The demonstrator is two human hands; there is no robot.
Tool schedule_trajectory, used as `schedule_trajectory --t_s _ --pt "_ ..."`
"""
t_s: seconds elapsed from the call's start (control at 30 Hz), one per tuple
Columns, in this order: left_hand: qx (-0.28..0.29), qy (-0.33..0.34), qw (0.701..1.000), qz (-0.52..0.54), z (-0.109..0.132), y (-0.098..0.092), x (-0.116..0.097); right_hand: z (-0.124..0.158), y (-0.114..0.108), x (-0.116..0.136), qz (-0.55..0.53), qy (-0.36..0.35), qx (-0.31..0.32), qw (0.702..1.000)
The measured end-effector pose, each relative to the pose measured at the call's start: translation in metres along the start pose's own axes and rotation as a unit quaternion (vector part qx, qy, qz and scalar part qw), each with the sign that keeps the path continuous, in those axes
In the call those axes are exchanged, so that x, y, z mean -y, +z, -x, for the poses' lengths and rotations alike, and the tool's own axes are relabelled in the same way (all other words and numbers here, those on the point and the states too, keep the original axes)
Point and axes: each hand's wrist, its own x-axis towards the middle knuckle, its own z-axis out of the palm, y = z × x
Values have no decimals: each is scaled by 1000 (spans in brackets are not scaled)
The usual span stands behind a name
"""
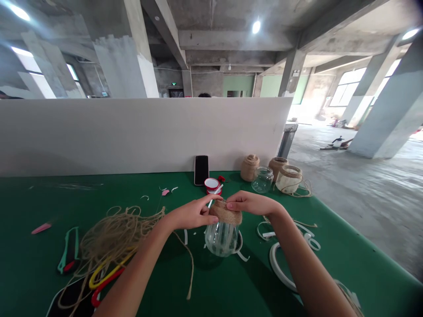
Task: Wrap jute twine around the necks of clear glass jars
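Note:
A clear glass jar (221, 241) stands tilted slightly over the green table, its neck and shoulder wrapped in brown twine (228, 215). My left hand (194, 213) holds the wrapped part from the left, thumb on the twine and index finger over the top. From the right, my right hand (246, 203) presses its closed fingers on the upper edge of the wrapping. White strips show on the jar's glass. A loose twine end (191, 273) lies below my left wrist, and a tangled twine pile (115, 237) spreads left of my left forearm.
Behind the jar are tape rolls (211, 184) and an upright phone (201, 170) by a white partition (142, 136). Wrapped jars (250, 168) and a bare jar (262, 179) stand back right. A cutter (68, 250) and scissors (109, 278) lie left; a white tape roll (279, 268) lies right.

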Motion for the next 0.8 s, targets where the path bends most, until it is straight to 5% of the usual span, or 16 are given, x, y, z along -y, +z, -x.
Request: schedule_trajectory --t_s 0.33,0.8 --pt "10 8 1000 23 3 -3 -4 3 -3 0 -23 -30 11 999" --pt "-53 9 999 8 2 -7 -1 5 -6 -2 -53 -18 0 998"
